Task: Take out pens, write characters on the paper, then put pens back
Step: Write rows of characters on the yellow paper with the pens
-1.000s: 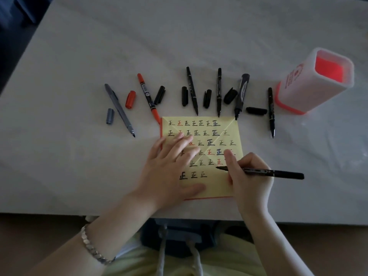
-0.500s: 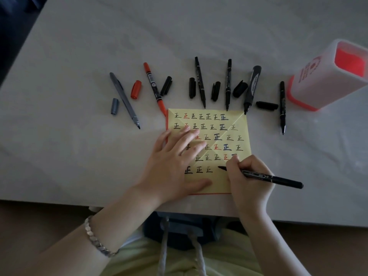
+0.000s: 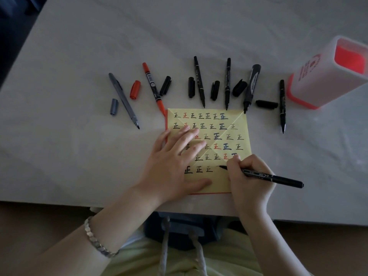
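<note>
A grey pen [image 3: 123, 100] and its loose cap [image 3: 114, 106] lie at the left of the white table [image 3: 59, 156]. Next is a red marker [image 3: 153, 86], its tip just beside the paper's top-left corner. The left hand [image 3: 171, 166] lies flat with straight fingers, pressing down the yellow paper [image 3: 219, 132], which carries rows of 正. Beyond the sheet lie uncapped black pens and caps, among them a thick black marker [image 3: 251, 86]. The right hand [image 3: 249, 182] pinches a black pen [image 3: 272, 177], tip on the bottom row. At the far right is the white-and-red pen holder [image 3: 322, 80].
</note>
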